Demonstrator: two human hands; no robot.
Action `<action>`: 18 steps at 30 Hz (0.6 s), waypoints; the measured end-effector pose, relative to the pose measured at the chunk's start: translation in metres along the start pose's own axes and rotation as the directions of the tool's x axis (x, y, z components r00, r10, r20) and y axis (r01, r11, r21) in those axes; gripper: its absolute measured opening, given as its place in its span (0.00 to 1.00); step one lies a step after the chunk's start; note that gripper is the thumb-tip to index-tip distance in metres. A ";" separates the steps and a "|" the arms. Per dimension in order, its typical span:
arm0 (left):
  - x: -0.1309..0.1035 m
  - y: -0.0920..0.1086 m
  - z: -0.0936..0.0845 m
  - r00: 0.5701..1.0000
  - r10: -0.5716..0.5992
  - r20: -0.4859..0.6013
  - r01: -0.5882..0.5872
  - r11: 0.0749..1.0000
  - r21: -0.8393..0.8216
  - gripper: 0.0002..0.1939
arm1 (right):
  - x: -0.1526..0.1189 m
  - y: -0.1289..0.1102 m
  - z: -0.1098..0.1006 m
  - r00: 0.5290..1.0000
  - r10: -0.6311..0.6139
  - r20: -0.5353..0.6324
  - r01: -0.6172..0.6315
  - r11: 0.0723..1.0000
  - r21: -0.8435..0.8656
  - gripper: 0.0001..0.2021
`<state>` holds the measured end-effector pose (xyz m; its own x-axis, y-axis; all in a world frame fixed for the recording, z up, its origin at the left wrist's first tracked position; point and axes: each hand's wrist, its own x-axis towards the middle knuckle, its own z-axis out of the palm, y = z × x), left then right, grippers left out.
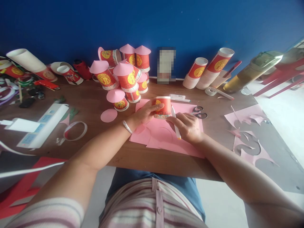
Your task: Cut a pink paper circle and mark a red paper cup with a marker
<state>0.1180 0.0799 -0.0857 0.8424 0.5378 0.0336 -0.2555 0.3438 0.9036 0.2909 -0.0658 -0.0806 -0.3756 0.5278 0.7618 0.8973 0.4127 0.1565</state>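
My left hand (143, 114) grips a red paper cup (163, 106) turned upside down on a pink paper sheet (166, 139). My right hand (187, 126) holds a white pen (176, 126) against the cup's rim, its tip close to the paper. Curved pencil lines and cut arcs show on the pink paper beside the cup. A silver bracelet sits on my left wrist.
A pile of red cups with pink cone lids (123, 76) stands behind. A pink disc (108, 115) lies to the left, scissors (199, 112) to the right. Stacked cups (206, 71), tape roll (211, 91), power strip (42, 125) and pink scraps (249, 133) surround the wooden table (95, 101).
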 end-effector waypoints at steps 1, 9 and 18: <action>0.000 0.001 0.000 1.000 0.006 -0.014 -0.006 1.000 -0.010 0.24 | 0.000 0.000 0.000 1.000 0.017 -0.001 -0.017 1.000 0.006 0.04; 0.004 0.002 -0.005 0.997 0.033 -0.063 -0.037 0.997 -0.062 0.21 | -0.004 0.000 0.001 0.999 0.037 -0.011 -0.036 0.994 0.101 0.12; 0.011 0.001 -0.012 0.999 -0.051 0.002 0.051 0.993 -0.110 0.21 | -0.003 -0.001 0.000 0.988 0.150 0.023 -0.150 0.955 0.257 0.14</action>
<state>0.1216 0.0951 -0.0899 0.8556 0.5175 -0.0118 -0.2626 0.4536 0.8516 0.2911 -0.0675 -0.0827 -0.2424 0.6006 0.7619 0.8536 0.5053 -0.1266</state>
